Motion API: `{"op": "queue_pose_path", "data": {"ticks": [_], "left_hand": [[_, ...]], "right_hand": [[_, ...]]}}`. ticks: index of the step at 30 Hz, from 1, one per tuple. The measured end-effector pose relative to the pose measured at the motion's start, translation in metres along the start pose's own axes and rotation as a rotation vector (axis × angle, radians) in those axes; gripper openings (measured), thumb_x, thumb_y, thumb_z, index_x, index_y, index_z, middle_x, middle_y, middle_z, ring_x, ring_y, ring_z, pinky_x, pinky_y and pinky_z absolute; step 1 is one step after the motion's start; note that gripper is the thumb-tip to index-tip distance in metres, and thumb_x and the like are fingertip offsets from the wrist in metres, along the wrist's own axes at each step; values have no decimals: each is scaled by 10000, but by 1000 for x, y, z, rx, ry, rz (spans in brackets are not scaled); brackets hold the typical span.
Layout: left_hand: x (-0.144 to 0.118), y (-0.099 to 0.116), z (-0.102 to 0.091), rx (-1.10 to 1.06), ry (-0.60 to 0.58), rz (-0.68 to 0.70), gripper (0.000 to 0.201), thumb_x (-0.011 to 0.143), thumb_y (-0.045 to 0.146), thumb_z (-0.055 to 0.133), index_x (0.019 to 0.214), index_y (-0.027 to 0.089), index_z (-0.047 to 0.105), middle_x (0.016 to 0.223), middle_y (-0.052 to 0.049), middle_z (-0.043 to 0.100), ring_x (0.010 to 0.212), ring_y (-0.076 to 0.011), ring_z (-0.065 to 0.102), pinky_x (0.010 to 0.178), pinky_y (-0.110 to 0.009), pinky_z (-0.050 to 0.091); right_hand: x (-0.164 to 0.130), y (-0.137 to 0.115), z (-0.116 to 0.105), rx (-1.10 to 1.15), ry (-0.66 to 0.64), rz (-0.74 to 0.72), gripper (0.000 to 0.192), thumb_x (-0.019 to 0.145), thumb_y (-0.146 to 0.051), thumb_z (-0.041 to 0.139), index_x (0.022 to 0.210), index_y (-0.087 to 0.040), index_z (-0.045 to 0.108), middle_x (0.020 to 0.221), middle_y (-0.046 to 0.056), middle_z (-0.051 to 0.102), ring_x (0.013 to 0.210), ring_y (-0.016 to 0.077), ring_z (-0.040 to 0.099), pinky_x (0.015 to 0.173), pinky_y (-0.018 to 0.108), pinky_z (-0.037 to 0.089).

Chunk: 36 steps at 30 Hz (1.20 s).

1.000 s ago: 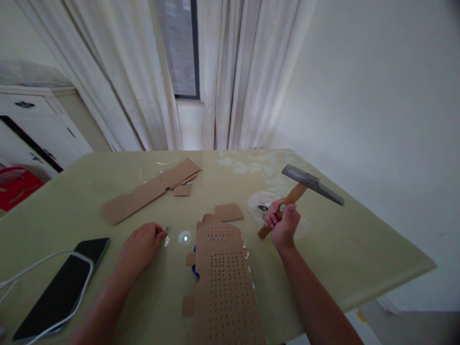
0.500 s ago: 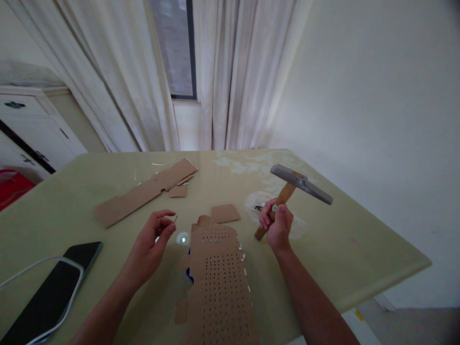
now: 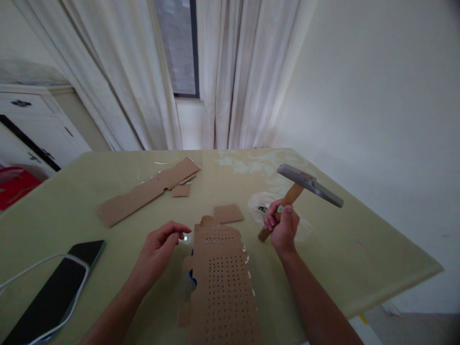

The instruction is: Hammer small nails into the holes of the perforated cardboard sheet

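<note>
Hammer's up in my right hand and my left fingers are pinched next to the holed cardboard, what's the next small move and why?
Probably bring the left hand onto the top rows of the perforated cardboard and stand whatever the pinched fingertips hold upright there; it is too small to identify. The hammer is raised in the right hand, clear of the sheet, and several top-row holes look filled already.

No legible text or labels

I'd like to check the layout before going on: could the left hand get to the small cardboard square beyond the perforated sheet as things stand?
Probably yes. The left hand hovers beside the perforated sheet, and the small cardboard square lies flat with only bare table between them.
</note>
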<state>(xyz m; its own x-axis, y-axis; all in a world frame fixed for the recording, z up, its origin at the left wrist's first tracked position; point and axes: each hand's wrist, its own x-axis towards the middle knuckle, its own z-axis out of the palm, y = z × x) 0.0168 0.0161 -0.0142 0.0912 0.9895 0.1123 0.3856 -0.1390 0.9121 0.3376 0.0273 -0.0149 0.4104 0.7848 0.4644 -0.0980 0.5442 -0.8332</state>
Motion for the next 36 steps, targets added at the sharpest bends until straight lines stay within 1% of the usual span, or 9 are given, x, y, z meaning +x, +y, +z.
{"op": "queue_pose_path", "data": {"ticks": [2,4,7,10,14,19,27,33,36], "left_hand": [[-2,2,4,-13,-33,-3,390,953,481,551,962,207,829,827,-39,712,776,-215,613,724,-306,479],[-4,2,8,-29,-55,0,462,1003,555,519,970,206,820,852,-39,713,775,-208,604,729,-303,475],[-6,1,14,-35,-81,17,513,1022,612,514,855,199,769,815,-34,685,761,-203,587,715,-297,459],[-7,-3,20,-25,-97,27,523,1008,625,556,740,195,684,733,-17,609,723,-193,550,664,-285,422],[-7,-6,25,-37,-110,15,464,982,605,618,791,195,720,744,-13,605,730,-187,542,658,-273,418],[-8,-2,23,-42,-77,-6,476,954,618,624,769,190,718,726,-16,592,722,-187,525,650,-276,401],[-8,1,20,-108,-53,-130,527,883,671,586,646,205,518,677,19,433,675,-167,440,621,-271,350],[-6,2,19,-53,-48,-163,522,875,676,544,629,223,459,658,17,420,668,-175,436,622,-273,346],[-5,2,19,-46,-52,-162,508,879,661,543,629,225,463,656,8,449,679,-187,473,634,-281,374]], "right_hand": [[0,0,0,-4,1,-3,565,1019,-727,573,757,-226,570,481,-97,388,356,80,337,355,191,306],[0,-1,1,-7,3,-5,563,1018,-727,574,760,-226,571,480,-98,389,355,80,339,354,191,304],[0,-1,1,-11,4,-6,558,1020,-724,574,766,-227,577,482,-98,390,356,81,345,354,190,303],[-1,-1,1,-14,3,-6,563,1017,-729,574,762,-227,577,481,-98,387,355,81,342,352,190,298],[0,-1,1,-16,0,2,565,1013,-734,576,763,-228,577,483,-96,397,357,82,345,354,189,307],[1,-1,0,-12,-2,10,576,1002,-747,580,753,-228,574,472,-98,388,349,80,332,349,189,308],[0,-1,1,-20,10,8,582,1003,-751,574,753,-225,579,475,-95,395,354,83,342,353,193,309],[0,-4,2,-29,2,8,595,1001,-763,566,744,-225,573,479,-96,385,357,83,337,358,196,304],[0,-4,2,-30,3,11,595,1000,-762,568,742,-226,571,479,-94,388,359,83,338,361,196,306]]}}
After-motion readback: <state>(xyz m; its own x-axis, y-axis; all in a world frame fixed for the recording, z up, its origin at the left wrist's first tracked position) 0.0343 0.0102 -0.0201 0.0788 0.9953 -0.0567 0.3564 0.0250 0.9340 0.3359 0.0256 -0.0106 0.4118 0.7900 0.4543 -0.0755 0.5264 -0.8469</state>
